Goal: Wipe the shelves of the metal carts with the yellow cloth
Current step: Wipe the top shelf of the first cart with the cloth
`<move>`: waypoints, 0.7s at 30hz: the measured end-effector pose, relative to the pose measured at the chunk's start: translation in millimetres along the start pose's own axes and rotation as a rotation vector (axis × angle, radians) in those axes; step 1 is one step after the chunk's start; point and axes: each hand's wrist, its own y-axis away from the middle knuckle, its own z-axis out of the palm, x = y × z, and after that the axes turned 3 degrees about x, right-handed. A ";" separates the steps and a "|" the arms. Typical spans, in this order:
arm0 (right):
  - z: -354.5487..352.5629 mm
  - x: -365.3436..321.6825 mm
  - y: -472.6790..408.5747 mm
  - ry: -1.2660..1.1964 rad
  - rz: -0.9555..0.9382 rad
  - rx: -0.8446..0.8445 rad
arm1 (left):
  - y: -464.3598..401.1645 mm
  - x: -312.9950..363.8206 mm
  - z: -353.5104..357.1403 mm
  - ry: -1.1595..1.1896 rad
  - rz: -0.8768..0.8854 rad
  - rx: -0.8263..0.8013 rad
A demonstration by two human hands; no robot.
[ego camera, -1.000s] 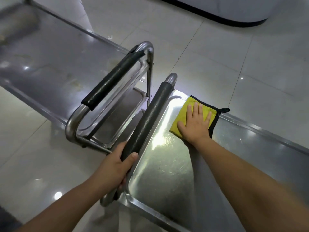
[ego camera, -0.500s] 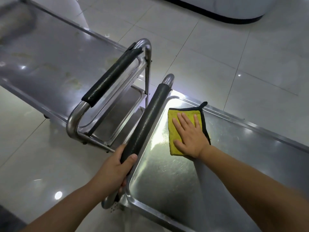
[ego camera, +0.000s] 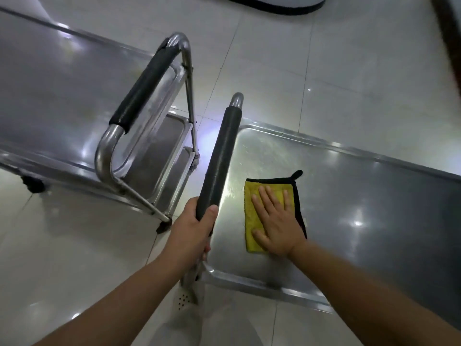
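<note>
1. While the right hand [ego camera: 275, 226] presses flat, fingers spread and extended, on the folded yellow microfibre cloth with black trim [ego camera: 254, 221], the cloth lies on the top stainless-steel shelf of the near cart [ego camera: 349, 196], just beside the black foam-sleeved push handle [ego camera: 219, 156] of that cart.
2. Left hand [ego camera: 193, 233]: fingers curled fully round the lower end of the push handle, thumb over the foam; a steadying hold, by judgement.
3. Change noted: a second ago the cloth sat at the shelf's far corner, beyond the handle's upper end; it now lies well toward the handle's lower end, nearer the person. Reading: one stroke drawn along the handle-side strip of the shelf.
4. Meaning for the task: the strip beside the handle is probably covered; the long remainder of the shelf, stretching away from the handle, looks unwiped.
5. Second metal cart with its own black-sleeved tubular handle [ego camera: 147, 83]: on the far side of the push handle from the cloth, well apart from it. Its top shelf [ego camera: 50, 96] and lower shelves [ego camera: 159, 156] show dull marks; judged untouched.
6. Pale glossy tiled floor [ego camera: 349, 71]: beneath both carts.
</note>
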 end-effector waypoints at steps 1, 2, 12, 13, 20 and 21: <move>3.2 -7.3 12.8 -0.004 0.022 0.003 | 4.7 -2.0 1.6 0.005 0.002 -0.005; 6.3 -14.7 25.1 -0.007 0.045 0.007 | 9.8 -4.4 3.1 0.014 0.007 -0.007; 30.0 -96.4 118.2 -0.125 0.494 0.012 | 59.9 -22.3 25.3 0.048 0.041 -0.042; 30.5 -108.2 120.8 -0.152 0.587 -0.002 | 63.2 -23.9 27.7 0.053 0.034 -0.051; 29.3 -136.3 123.8 -0.293 0.880 -0.044 | 84.4 -31.3 42.8 0.045 0.021 -0.084; 25.6 -133.2 121.9 -0.286 0.893 -0.056 | 84.6 -30.4 44.4 0.029 0.027 -0.078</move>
